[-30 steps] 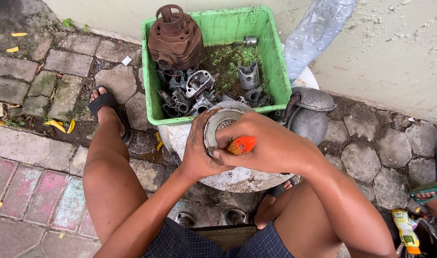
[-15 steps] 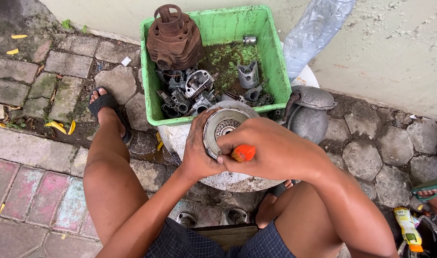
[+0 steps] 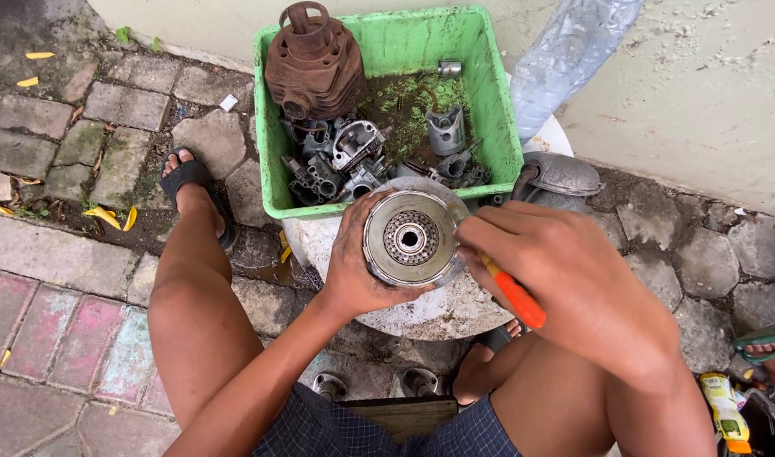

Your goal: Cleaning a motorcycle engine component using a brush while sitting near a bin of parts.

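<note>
My arms are bare to the shoulder, no sleeves, no gloves, no watch. My left hand [image 3: 362,271] is smeared with dark grease. I wear dark blue shorts [image 3: 379,427] with a fine check, and a black sandal [image 3: 193,182] on my left foot.

Flat, even daylight, overcast feel; no hard shadows. Soft shade only beneath the green crate [image 3: 387,51] and under the person's legs below it. Mild sheen on the round metal part [image 3: 411,239] just below the crate, no real glare. Focus sharp around the crate. Paving at the far corners bends slightly from the wide lens.
</note>
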